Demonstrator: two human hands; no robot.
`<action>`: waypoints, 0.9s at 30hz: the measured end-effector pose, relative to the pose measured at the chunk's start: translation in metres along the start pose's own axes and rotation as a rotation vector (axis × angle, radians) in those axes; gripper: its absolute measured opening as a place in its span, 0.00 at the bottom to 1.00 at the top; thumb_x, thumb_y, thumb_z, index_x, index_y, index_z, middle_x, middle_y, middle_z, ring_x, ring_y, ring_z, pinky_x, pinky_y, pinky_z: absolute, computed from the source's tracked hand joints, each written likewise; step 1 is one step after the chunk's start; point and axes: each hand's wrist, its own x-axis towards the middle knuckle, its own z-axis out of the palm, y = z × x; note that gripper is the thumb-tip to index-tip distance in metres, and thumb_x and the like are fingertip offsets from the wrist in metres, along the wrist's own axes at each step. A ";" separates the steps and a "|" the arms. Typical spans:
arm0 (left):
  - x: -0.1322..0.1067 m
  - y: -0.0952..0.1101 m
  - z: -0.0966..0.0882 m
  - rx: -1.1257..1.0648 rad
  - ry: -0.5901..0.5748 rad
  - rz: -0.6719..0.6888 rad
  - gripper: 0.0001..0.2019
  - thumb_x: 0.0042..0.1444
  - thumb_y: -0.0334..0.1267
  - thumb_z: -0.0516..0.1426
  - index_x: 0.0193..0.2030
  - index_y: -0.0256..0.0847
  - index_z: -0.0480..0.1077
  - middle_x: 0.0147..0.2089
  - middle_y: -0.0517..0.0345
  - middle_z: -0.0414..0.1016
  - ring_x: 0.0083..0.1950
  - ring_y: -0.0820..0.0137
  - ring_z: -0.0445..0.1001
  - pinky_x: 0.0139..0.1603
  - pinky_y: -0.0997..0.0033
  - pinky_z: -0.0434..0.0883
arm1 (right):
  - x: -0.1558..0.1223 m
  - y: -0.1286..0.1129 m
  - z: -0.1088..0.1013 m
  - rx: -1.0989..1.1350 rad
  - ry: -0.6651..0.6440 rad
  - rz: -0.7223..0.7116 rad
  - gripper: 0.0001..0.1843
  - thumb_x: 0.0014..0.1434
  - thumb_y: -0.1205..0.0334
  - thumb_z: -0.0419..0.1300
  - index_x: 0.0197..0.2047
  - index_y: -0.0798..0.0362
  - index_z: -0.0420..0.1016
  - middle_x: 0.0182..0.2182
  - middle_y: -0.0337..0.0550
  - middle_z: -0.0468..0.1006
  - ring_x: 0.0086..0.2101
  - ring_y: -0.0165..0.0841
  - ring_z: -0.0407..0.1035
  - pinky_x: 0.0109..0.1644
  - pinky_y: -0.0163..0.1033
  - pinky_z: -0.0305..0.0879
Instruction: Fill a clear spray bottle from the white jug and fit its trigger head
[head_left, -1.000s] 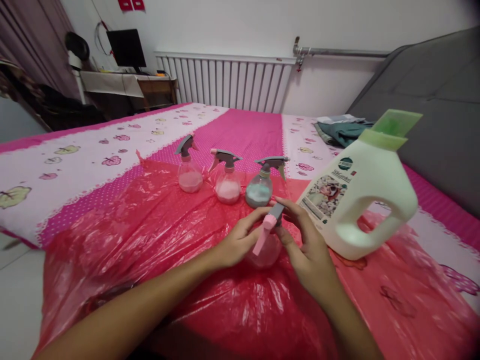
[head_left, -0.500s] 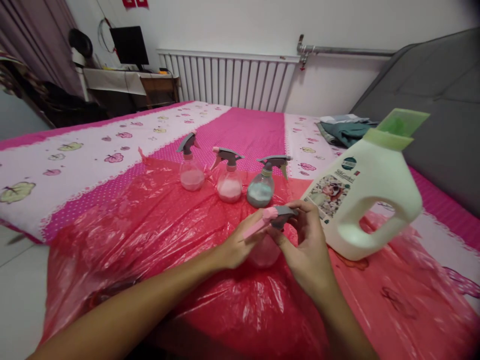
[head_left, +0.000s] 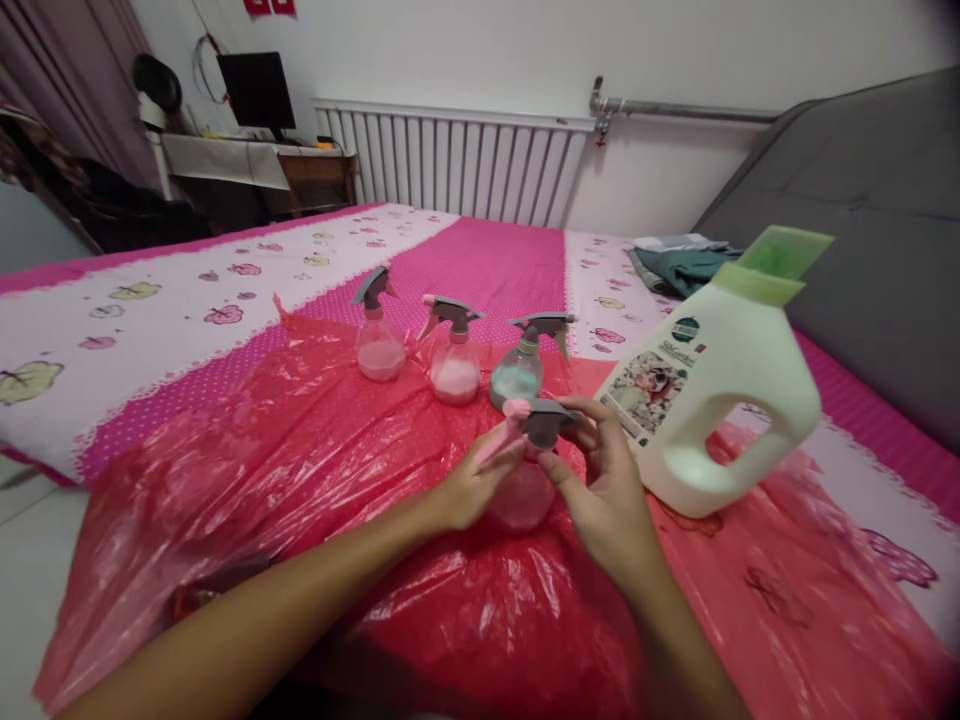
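Observation:
A clear spray bottle [head_left: 523,497] with a grey and pink trigger head [head_left: 546,420] stands in front of me on red plastic sheeting [head_left: 300,480]. Behind its trigger, the fingers of my left hand [head_left: 476,485] wrap round the bottle's neck and side. My right hand [head_left: 604,490] grips the spray head, thumb in front below it and fingers behind. Just beyond stand a spray bottle with pale bluish liquid [head_left: 516,378], another with whitish liquid [head_left: 454,380] and a third with pinkish contents [head_left: 381,355].
Close to my right hand stands a large pale green detergent jug [head_left: 697,430] with a green cap. Folded clothes [head_left: 686,265] lie on the bed [head_left: 510,260] near a grey headboard [head_left: 862,220]. A radiator [head_left: 465,165] and a desk with a monitor [head_left: 257,92] are at the back.
The trigger head in my hands has turned slightly and sits straighter on the bottle. The whole view has shifted a little, with the jug appearing further left.

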 end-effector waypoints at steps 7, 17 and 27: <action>-0.002 -0.003 -0.006 0.028 -0.068 0.036 0.35 0.67 0.70 0.51 0.59 0.43 0.80 0.62 0.45 0.82 0.67 0.50 0.76 0.75 0.47 0.68 | -0.001 0.003 0.013 -0.082 0.065 -0.030 0.24 0.61 0.55 0.70 0.57 0.43 0.67 0.53 0.45 0.77 0.53 0.41 0.74 0.63 0.53 0.68; 0.002 0.000 -0.005 -0.032 -0.073 0.064 0.33 0.67 0.69 0.52 0.56 0.44 0.82 0.57 0.47 0.85 0.63 0.51 0.79 0.72 0.49 0.71 | -0.005 -0.005 0.004 -0.126 -0.097 -0.010 0.29 0.68 0.49 0.63 0.70 0.39 0.66 0.63 0.49 0.74 0.63 0.44 0.70 0.71 0.59 0.64; -0.005 -0.023 -0.012 0.035 -0.016 0.004 0.33 0.66 0.70 0.52 0.62 0.49 0.80 0.68 0.49 0.78 0.74 0.49 0.70 0.80 0.44 0.60 | -0.004 -0.006 0.008 -0.160 -0.010 -0.028 0.22 0.66 0.53 0.66 0.62 0.41 0.74 0.57 0.46 0.80 0.55 0.44 0.74 0.61 0.53 0.69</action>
